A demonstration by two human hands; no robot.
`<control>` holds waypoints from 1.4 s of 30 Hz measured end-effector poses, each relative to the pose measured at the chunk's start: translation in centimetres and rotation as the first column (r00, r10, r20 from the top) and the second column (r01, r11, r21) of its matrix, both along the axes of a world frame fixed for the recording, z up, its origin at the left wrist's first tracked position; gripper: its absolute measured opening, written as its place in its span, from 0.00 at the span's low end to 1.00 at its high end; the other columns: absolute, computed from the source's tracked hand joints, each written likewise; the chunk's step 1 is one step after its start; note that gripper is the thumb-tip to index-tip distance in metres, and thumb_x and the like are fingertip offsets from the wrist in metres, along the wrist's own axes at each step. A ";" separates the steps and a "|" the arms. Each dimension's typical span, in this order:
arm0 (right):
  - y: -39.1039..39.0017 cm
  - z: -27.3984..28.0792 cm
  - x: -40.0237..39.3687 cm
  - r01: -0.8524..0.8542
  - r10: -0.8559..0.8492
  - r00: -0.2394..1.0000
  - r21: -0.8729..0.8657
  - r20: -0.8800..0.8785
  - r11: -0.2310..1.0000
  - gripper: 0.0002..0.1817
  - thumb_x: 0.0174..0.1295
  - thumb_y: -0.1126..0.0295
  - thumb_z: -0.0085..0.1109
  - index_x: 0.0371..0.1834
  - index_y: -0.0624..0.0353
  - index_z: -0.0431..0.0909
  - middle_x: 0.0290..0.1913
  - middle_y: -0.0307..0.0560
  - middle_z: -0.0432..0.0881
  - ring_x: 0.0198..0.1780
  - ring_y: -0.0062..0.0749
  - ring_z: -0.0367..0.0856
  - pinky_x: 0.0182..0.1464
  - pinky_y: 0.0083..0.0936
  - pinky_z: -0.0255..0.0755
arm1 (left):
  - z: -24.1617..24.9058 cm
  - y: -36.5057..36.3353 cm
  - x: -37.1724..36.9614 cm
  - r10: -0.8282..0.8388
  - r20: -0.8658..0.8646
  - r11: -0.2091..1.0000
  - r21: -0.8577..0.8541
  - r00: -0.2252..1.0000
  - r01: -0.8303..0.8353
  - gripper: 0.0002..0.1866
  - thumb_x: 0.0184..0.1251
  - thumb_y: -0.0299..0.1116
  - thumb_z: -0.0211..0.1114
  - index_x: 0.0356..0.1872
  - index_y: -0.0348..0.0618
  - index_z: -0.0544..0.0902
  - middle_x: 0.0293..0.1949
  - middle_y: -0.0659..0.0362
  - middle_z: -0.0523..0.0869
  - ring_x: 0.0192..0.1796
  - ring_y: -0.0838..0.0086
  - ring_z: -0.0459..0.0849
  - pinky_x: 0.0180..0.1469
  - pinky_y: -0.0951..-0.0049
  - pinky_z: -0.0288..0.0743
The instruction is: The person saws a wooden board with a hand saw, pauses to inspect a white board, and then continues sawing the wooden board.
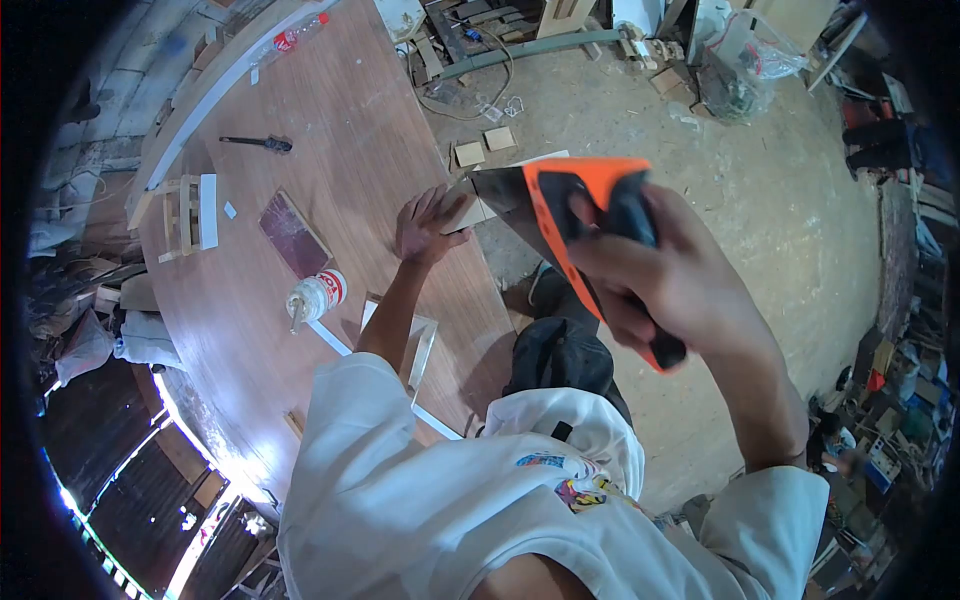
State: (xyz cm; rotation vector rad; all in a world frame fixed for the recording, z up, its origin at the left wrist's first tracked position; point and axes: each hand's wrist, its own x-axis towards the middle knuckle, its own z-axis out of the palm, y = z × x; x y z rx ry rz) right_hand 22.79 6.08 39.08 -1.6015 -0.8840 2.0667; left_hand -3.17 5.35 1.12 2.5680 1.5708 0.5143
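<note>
My right hand point(655, 265) is wrapped round the orange and black handle of a hand saw point(590, 200). The saw's dark blade points left, its far end by a light wooden piece point(482, 212) at the table's edge. On that piece lies my left hand point(432, 222), pressing it against the brown table point(350, 120), with the piece jutting past the edge. Part of the blade's end is hard to make out near my left fingers.
On the table are a white-labelled bottle point(318, 294), a reddish-brown board point(292, 232), a dark tool point(256, 143), a small wooden frame point(186, 216) and a plastic bottle point(300, 33). Wood blocks point(483, 147) lie on the floor. A person point(832, 440) is at the far right.
</note>
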 end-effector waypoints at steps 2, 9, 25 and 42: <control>1.3 -4.1 -1.2 -0.013 0.013 1.000 0.041 -0.012 0.999 0.06 0.55 0.74 0.53 0.31 0.62 0.66 0.14 0.40 0.68 0.12 0.24 0.67 0.14 0.26 0.63 | -0.7 -0.2 -0.3 -0.007 0.036 1.000 0.021 0.999 0.006 0.34 0.42 0.53 0.72 0.57 0.63 0.79 0.60 0.58 0.76 0.63 0.66 0.71 0.62 0.60 0.63; 6.1 -22.9 -6.6 -0.009 0.014 0.994 0.043 -0.106 0.999 0.04 0.53 0.76 0.53 0.25 0.59 0.68 0.16 0.39 0.68 0.13 0.24 0.67 0.16 0.27 0.63 | -0.7 -0.1 -0.2 -0.012 0.123 0.999 0.036 0.992 0.007 0.31 0.41 0.51 0.73 0.54 0.62 0.82 0.62 0.60 0.75 0.64 0.66 0.71 0.63 0.59 0.64; 5.3 -26.4 -7.8 -0.002 0.006 0.999 0.098 -0.045 0.995 0.07 0.56 0.72 0.55 0.26 0.66 0.72 0.17 0.44 0.73 0.16 0.27 0.73 0.16 0.27 0.67 | -1.1 0.0 -0.3 0.019 0.172 0.998 -0.055 0.985 -0.010 0.34 0.40 0.51 0.75 0.56 0.66 0.80 0.65 0.63 0.72 0.66 0.66 0.70 0.65 0.57 0.64; -10.4 -25.8 -6.0 -0.004 -0.044 0.992 0.373 0.120 0.928 0.10 0.54 0.73 0.66 0.30 0.66 0.74 0.21 0.47 0.75 0.25 0.27 0.76 0.29 0.26 0.69 | -3.3 0.4 -2.1 0.039 -0.384 0.954 0.290 0.923 0.080 0.22 0.42 0.52 0.71 0.39 0.53 0.86 0.63 0.59 0.74 0.65 0.65 0.70 0.63 0.59 0.65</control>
